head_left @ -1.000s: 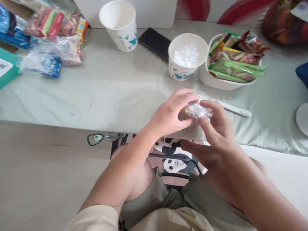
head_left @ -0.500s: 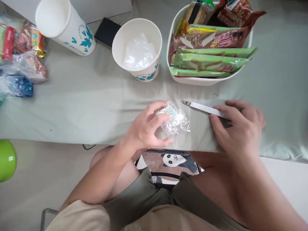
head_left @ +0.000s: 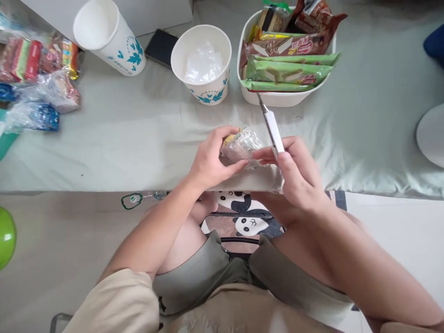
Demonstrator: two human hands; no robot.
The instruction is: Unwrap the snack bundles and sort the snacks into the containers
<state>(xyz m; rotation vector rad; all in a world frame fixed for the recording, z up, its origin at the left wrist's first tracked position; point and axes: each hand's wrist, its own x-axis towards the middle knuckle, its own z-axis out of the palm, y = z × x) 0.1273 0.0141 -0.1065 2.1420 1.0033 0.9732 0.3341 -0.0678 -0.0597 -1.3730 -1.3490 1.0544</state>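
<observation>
My left hand (head_left: pixel 212 159) is curled round a small packet in crinkled clear plastic wrap (head_left: pixel 243 144), near the front of the cloth-covered table. A yellow patch shows at the packet's upper left edge; what is inside I cannot make out. My right hand (head_left: pixel 300 173) grips a slim white-handled utility knife (head_left: pixel 274 131) between thumb and fingers. Its thin metal tip points up and away, toward the snack bin. The right fingertips are close to the packet's right side; whether they touch it I cannot tell.
A white bin (head_left: pixel 287 98) of wrapped wafers stands behind my hands. Left of it are a paper cup (head_left: pixel 208 95) holding clear plastic, a black phone (head_left: pixel 160 48) and a tilted paper cup (head_left: pixel 128 55). Packaged snacks (head_left: pixel 33 60) lie far left. A white round object (head_left: pixel 433 134) is at right.
My right hand has lifted the utility knife and brought it left beside the packet, its tip swung upward. My left hand has closed on the packet and turned it, showing yellow. The view has shifted.
</observation>
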